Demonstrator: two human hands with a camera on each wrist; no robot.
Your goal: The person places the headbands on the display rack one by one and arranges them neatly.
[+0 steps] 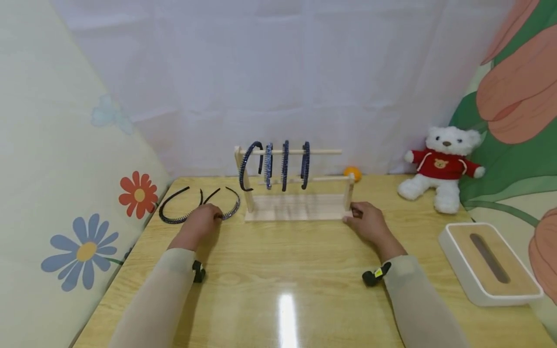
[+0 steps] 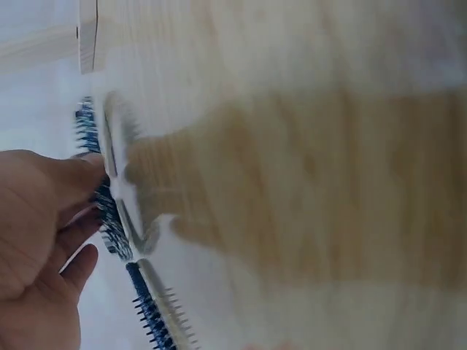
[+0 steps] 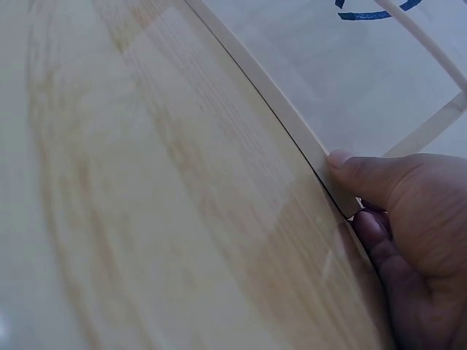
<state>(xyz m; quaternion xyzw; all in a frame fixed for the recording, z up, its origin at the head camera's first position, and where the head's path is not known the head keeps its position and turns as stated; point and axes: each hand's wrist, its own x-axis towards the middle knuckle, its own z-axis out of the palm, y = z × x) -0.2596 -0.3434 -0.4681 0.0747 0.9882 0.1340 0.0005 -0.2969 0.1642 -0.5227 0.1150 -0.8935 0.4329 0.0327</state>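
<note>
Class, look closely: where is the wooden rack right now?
In the head view, the wooden rack stands mid-picture on the table, between the left hand and the right hand, which grips its right end.

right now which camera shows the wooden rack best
The head view: it shows nearly the whole rack, with four headbands hung on it. The right wrist view shows only part of it, with the right hand gripping a corner; the left wrist view catches just a small piece at its upper left.
</note>
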